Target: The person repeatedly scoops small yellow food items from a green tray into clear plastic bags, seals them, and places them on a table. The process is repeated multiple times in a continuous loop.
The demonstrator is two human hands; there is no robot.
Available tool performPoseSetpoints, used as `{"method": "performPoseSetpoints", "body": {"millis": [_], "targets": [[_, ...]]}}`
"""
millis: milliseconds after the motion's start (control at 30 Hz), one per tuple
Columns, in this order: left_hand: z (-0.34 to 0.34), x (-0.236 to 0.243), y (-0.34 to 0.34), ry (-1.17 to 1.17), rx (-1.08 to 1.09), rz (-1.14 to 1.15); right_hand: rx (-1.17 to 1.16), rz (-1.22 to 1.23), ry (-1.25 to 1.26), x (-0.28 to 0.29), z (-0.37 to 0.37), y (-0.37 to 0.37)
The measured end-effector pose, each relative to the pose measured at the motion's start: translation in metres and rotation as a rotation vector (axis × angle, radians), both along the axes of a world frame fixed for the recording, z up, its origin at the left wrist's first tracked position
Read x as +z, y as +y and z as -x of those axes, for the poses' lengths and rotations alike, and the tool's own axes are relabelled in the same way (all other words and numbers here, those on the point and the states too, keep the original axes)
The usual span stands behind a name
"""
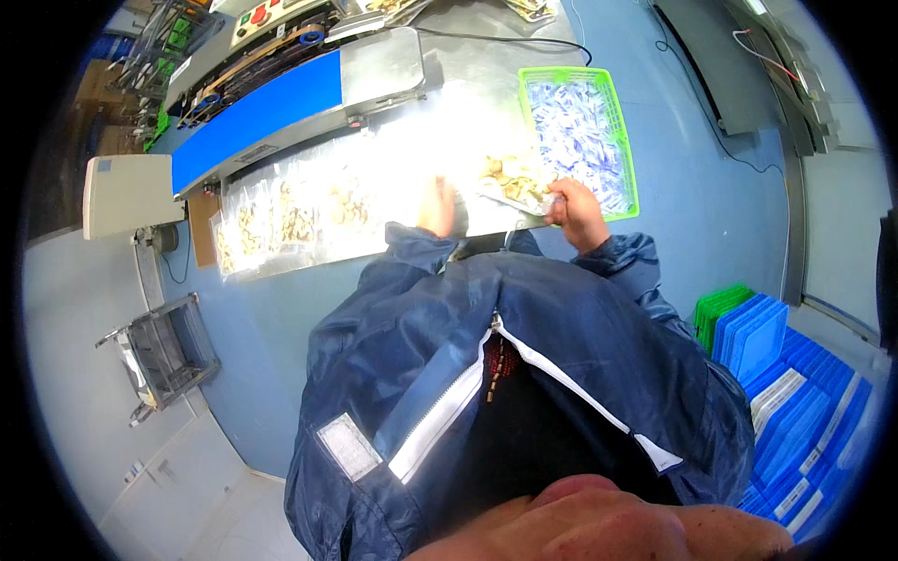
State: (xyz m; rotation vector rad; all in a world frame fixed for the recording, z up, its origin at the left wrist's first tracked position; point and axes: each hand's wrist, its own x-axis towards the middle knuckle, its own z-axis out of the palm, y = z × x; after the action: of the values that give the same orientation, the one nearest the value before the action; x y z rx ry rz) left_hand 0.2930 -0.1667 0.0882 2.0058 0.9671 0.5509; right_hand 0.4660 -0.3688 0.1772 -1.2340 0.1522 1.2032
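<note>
My right hand (578,213) is closed on the near right corner of a clear plastic bag (514,179) filled with pale tan and yellowish dried slices. The bag lies on the shiny metal table (323,251). A little to the left, my left hand (437,206) is over the table edge, fingers stretched forward and apart from the bag. Strong glare washes out its fingertips. Farther left, several similar filled clear bags (295,213) lie in a row. Touching distance from my right hand, a green basket (629,159) holds many small white and blue sachets (575,131).
Behind the bags runs a machine with a blue conveyor belt (267,117) and a control panel (267,19). A pale box-shaped unit (128,196) stands on a post at left. Blue crates (795,411) are stacked at right. A metal frame stand (168,351) is at lower left.
</note>
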Motion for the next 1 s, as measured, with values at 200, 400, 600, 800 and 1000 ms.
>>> {"method": "performPoseSetpoints", "body": {"millis": [200,400,600,800,1000], "targets": [[0.004,0.012,0.010,-0.064,0.016,0.110,0.292,0.040,0.072,-0.003,-0.018,0.012],[0.008,0.016,0.011,-0.031,-0.035,0.055,0.309,-0.079,0.108,-0.013,-0.034,0.021],[0.007,0.019,0.005,0.022,-0.134,-0.034,0.190,0.018,0.117,-0.014,-0.045,0.028],[-0.005,0.015,0.002,0.070,-0.257,-0.160,0.052,0.118,-0.132,-0.014,-0.030,0.035],[-0.014,0.005,-0.001,0.102,-0.237,-0.051,0.052,0.093,-0.288,-0.023,-0.014,0.033]]}}
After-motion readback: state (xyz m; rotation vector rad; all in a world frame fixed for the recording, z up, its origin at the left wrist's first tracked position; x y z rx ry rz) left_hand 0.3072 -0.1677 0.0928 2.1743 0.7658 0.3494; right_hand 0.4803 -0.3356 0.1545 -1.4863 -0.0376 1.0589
